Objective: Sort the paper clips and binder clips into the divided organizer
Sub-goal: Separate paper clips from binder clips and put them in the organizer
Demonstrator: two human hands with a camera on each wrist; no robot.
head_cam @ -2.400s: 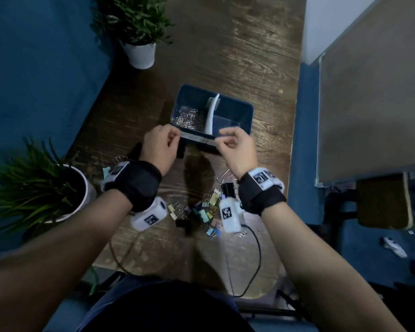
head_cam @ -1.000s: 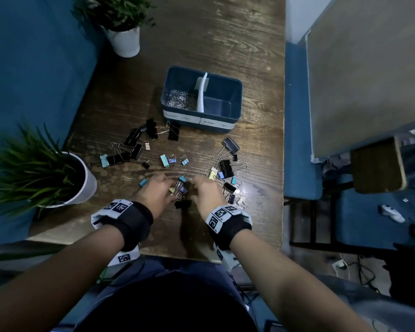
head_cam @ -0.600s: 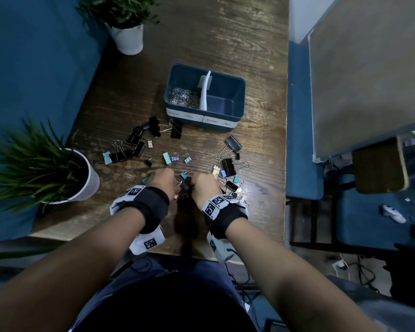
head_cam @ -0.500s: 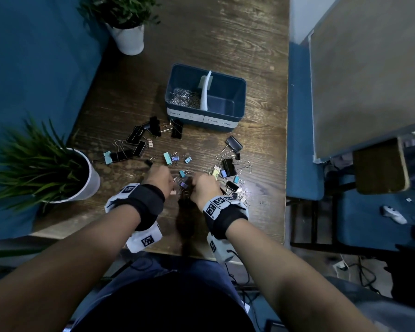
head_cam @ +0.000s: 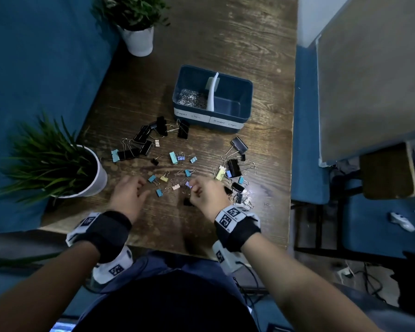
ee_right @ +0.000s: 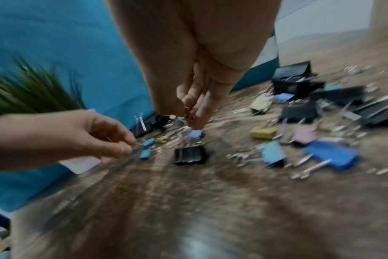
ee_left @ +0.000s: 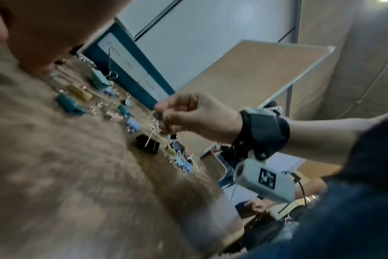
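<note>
Pinched grip on both sides. Right hand (head_cam: 207,196) has thumb and fingertips (ee_right: 184,108) closed on small wire pieces, most likely paper clips, lifted just off the counter (head_cam: 225,39); left wrist view shows thin wire dangling from that pinch. Left hand (head_cam: 130,195) also narrow, thumb against forefinger on a fine wire sliver; too small and blurred to name for certain, probably a paper clip.

Hands work close together at the near edge, over the scatter of small coloured binder clips (head_cam: 175,173). Judgement: fingertip pinches suit flat wire clips lying among bulkier items, plucking them out without dragging the binder clips along.

Divided organizer (head_cam: 212,99) stands farther away at centre, white divider (head_cam: 212,92) upright. Left compartment, labelled for paper clips, holds a silver heap of paper clips (head_cam: 192,98). Right compartment, labelled for binder clips, looks empty. So paper clips go first, binder clips untouched yet.

Large black binder clips (head_cam: 153,137) cluster far left of the hands, near the organizer's left corner; a second black group (head_cam: 234,164) lies right, mixed with loose wire bits. One black clip (ee_right: 189,155) sits just beneath the right hand.

Potted plant (head_cam: 58,161) at left counter edge, another (head_cam: 137,25) at far left.

Next, likely: carry both pinches to the left compartment.
</note>
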